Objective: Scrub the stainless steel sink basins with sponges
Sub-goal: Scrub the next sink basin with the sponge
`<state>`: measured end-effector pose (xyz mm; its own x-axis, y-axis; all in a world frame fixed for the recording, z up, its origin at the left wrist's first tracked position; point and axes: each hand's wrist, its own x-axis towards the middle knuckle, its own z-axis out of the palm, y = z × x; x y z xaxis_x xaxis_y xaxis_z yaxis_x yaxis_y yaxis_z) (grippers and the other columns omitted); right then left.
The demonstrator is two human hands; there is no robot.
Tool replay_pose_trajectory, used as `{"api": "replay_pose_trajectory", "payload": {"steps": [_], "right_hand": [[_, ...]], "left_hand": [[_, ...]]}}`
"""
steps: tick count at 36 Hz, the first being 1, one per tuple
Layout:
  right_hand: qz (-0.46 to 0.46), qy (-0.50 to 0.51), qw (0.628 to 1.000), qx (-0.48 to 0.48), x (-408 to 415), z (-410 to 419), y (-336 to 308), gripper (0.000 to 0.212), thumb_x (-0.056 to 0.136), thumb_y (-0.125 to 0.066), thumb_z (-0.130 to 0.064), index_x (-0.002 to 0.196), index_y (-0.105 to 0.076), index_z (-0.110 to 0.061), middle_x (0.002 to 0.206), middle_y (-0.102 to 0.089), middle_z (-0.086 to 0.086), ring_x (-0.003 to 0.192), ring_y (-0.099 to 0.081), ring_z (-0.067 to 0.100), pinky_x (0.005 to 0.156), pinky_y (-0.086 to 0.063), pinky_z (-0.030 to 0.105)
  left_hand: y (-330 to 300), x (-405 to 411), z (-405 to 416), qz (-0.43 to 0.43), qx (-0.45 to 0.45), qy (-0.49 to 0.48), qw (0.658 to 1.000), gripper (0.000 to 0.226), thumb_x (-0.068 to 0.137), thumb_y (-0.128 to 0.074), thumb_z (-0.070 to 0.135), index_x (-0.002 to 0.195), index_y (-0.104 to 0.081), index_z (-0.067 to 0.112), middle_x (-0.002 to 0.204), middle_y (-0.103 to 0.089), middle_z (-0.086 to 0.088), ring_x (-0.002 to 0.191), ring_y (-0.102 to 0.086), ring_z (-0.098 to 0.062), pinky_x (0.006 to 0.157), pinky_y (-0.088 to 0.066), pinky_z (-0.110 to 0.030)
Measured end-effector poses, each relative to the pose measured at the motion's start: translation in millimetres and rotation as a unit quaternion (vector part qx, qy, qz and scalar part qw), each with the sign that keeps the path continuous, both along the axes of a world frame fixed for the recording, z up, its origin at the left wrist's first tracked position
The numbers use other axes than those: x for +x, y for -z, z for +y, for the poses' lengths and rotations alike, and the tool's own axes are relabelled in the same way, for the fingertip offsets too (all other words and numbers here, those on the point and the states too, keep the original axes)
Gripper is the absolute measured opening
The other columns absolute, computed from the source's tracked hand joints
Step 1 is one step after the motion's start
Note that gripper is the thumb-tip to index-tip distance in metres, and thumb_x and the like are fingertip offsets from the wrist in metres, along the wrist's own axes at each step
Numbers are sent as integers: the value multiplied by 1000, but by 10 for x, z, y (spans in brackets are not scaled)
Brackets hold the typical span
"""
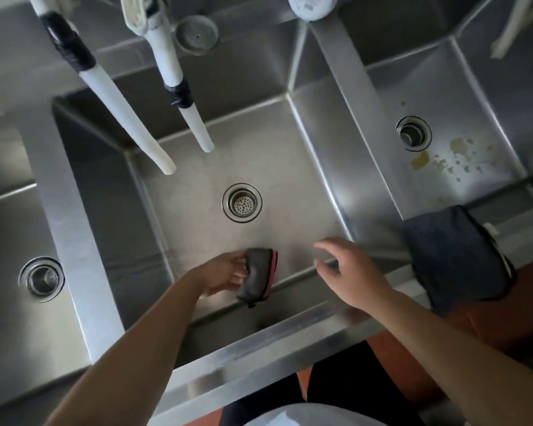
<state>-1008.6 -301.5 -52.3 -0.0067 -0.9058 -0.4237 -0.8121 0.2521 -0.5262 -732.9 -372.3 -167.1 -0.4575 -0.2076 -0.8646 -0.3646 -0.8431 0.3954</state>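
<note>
No writing could be read anywhere; the print on the white fitting at the far edge was too blurred. The left hand reached down into the middle basin and gripped a dark sponge with a pink edge at the near wall, near of the drain. The right hand hovered just right of it, fingers spread and loose, holding nothing

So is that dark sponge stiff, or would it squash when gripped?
Probably soft: the sponge looks bent where the left hand grips it. Likely light, since a few fingers lift it. Possibly slippery if wet, though I can't tell.
</note>
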Motion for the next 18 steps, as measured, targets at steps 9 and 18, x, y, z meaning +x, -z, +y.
{"api": "replay_pose_trajectory", "payload": {"steps": [9,18], "right_hand": [[83,-15,965,-247,-417,-1033,-279,38,79,-63,-14,114,-69,-1,127,-62,21,114,-59,40,98,-47,48],[256,-129,948,-136,-809,-2472,64,68,90,-57,-44,150,-35,-20,165,-17,8,152,-13,30,116,-14,59]], "left_hand": [[-277,-412,-362,98,49,-405,908,36,78,-62,11,114,-60,8,102,-68,-12,94,-64,-28,91,-49,-45],[269,-462,-1236,-274,-120,-504,810,35,99,-54,8,133,-59,15,123,-66,-14,108,-63,-31,93,-54,-46]]}}
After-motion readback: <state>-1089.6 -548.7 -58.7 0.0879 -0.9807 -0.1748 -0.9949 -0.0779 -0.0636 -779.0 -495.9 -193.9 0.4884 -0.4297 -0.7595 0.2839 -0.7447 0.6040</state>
